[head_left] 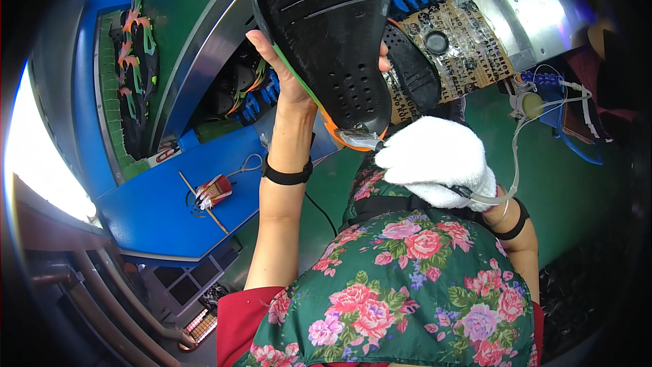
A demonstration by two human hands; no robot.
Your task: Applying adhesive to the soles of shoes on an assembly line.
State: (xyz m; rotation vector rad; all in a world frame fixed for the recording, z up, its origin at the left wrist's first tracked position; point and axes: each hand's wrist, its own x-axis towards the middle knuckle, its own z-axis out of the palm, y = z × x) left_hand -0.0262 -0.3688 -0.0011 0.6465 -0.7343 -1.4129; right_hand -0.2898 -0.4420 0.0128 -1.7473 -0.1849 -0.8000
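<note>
My left hand (284, 81) grips a shoe (326, 41) from beneath, thumb along its left edge and fingertips at its right edge. The shoe's flat black underside faces up, with small holes near the heel and a green and orange rim. A wet, whitish smear lies on the heel end. Beside that heel, my right hand is hidden under a white fluffy cloth or mitt (438, 160). From its left end pokes the small dark tip of an applicator (379, 145), at the heel's edge. A clear tube (513, 180) runs into the cloth near my right wrist.
Another dark shoe piece (415, 68) rests on a ledge covered with printed tape (468, 47). At left, a blue table (156, 211) carries a small red container (216, 191) with a stick. Colourful shoe parts (138, 61) line the far left. Tubing and a round fitting (530, 104) hang at right.
</note>
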